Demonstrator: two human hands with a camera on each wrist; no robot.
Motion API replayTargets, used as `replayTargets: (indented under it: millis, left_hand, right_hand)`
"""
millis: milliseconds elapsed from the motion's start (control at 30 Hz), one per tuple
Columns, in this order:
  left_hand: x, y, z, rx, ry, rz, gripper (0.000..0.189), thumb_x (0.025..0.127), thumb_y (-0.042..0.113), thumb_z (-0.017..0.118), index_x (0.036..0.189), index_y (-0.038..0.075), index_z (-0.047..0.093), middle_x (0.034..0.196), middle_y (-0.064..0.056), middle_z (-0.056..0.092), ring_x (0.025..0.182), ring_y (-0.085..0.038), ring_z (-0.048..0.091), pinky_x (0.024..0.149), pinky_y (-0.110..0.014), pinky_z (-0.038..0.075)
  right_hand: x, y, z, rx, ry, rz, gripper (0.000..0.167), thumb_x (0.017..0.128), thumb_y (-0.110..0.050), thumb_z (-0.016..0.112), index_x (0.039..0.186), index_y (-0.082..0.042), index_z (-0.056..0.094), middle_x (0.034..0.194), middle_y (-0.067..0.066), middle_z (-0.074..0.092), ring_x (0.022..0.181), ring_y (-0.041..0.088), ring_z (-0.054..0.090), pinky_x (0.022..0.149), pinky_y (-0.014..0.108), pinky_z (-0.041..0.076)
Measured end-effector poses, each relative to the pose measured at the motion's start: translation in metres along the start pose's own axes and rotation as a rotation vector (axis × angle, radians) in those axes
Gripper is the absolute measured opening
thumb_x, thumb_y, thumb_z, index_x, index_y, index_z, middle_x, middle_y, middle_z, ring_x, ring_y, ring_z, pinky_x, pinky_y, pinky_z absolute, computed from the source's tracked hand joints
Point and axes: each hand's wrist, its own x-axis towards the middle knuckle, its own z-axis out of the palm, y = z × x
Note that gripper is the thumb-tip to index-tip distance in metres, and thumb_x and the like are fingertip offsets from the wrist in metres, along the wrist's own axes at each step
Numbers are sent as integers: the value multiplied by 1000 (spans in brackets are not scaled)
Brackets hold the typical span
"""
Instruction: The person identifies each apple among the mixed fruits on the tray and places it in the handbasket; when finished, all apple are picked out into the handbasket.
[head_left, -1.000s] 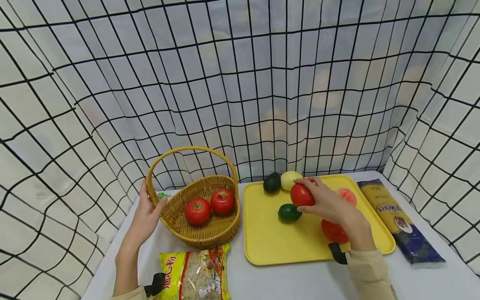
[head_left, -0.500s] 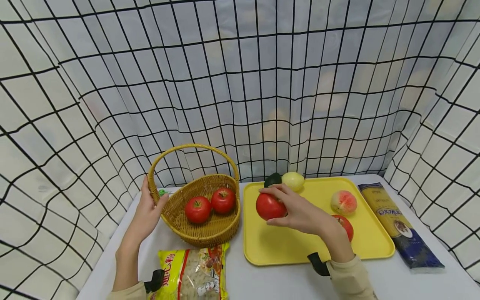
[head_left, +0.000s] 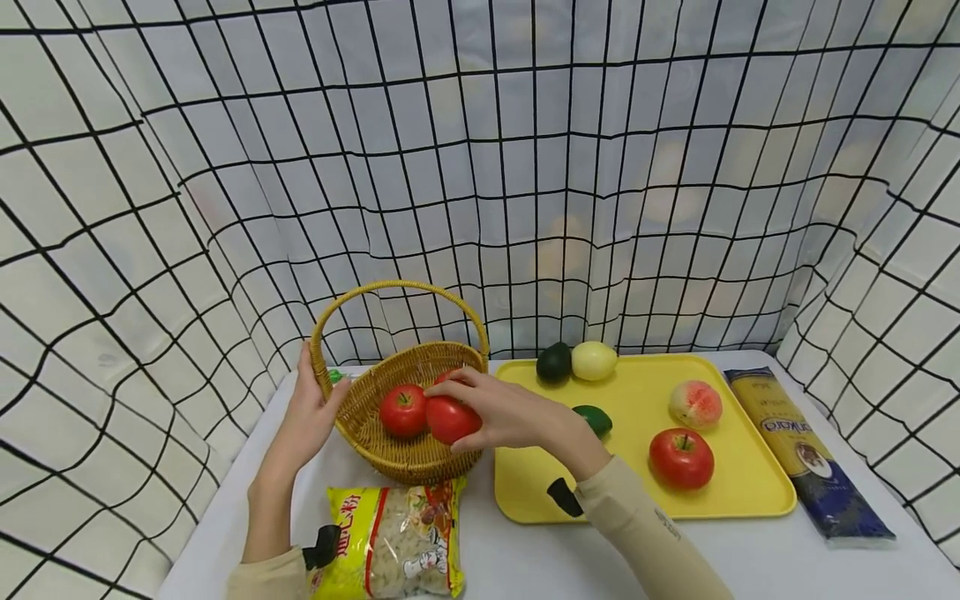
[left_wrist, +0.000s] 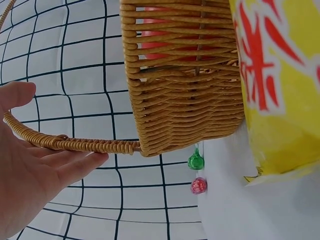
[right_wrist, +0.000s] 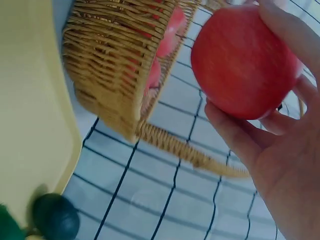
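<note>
My right hand (head_left: 510, 408) grips a red apple (head_left: 452, 419) over the right side of the wicker basket (head_left: 375, 442); in the right wrist view the apple (right_wrist: 245, 62) sits between thumb and fingers, above the rim. Inside the basket lie two round red fruits; one fruit (head_left: 403, 410) shows plainly, the other is mostly behind the right hand. My left hand (head_left: 307, 417) is at the basket's left side. In the left wrist view its nearly straight fingers (left_wrist: 75, 167) touch the handle (left_wrist: 90, 145) from behind, with the thumb apart from it.
A yellow tray (head_left: 600, 500) bears another apple (head_left: 681, 458), a peach (head_left: 696, 404), a lemon (head_left: 594, 361) and dark green fruits. A blue-gold packet (head_left: 810, 458) lies to its right. In front of the basket is a yellow food bag (head_left: 397, 542). Black netting surrounds the table.
My right hand has carried the apple leftward from above the tray to above the basket. The left hand has stayed at the handle.
</note>
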Motion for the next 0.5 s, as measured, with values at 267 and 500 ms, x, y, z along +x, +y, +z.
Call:
replayTargets:
  millis: [267, 500]
  left_hand:
    - [1, 0, 0, 5, -7, -16, 90, 110, 37, 44, 160, 13, -27, 170, -17, -22, 158, -48, -5, 125, -68, 8]
    - [2, -1, -2, 10, -14, -36, 91, 110, 39, 44, 160, 16, -28, 171, -16, -20, 158, -48, 0, 124, -69, 12]
  right_hand:
    - [66, -17, -4, -192, -84, 28, 73, 91, -48, 76, 154, -36, 41, 151, 4, 46, 130, 22, 56, 102, 41, 55]
    - [115, -31, -15, -274, -86, 90, 71, 90, -44, 78, 152, -37, 44, 154, 5, 45, 127, 25, 59, 106, 46, 53]
